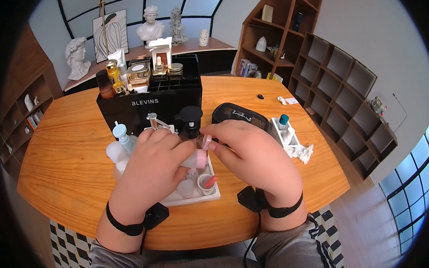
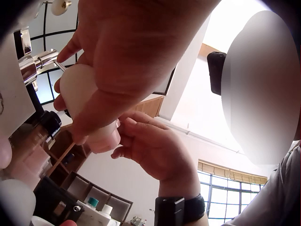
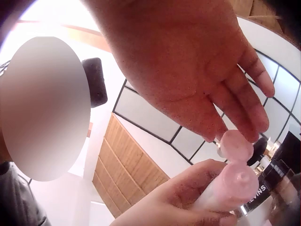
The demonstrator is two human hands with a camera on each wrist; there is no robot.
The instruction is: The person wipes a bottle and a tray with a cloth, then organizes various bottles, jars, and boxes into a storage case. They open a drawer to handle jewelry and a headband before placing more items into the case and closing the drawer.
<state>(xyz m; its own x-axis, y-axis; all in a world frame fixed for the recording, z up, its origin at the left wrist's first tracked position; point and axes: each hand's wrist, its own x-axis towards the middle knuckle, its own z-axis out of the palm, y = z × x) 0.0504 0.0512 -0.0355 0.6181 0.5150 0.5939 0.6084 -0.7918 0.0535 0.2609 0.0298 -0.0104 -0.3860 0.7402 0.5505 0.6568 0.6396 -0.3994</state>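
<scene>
My left hand [image 1: 149,165] grips a white bottle [image 1: 190,160] over the white tray [image 1: 207,198], tipped so its pink cap [image 1: 202,158] points right. The flip lid [image 3: 236,146] stands swung up from the cap, its small nozzle exposed in the right wrist view. My right hand [image 1: 256,154] is at the lid, with thumb and forefinger to either side of it and the fingers mostly straight. On the tray below, a small white cup [image 1: 206,184] holds a pink-red piece. A bottle with a black pump [image 1: 191,119] stands just beyond the hands.
A black organizer [image 1: 149,105] full of cosmetics stands behind the tray. To the right are a dark mesh basket [image 1: 241,113], a small white box [image 1: 276,124] with a teal-capped bottle [image 1: 283,120], and crumpled tissue [image 1: 303,153]. A light-blue pump bottle [image 1: 122,135] stands left.
</scene>
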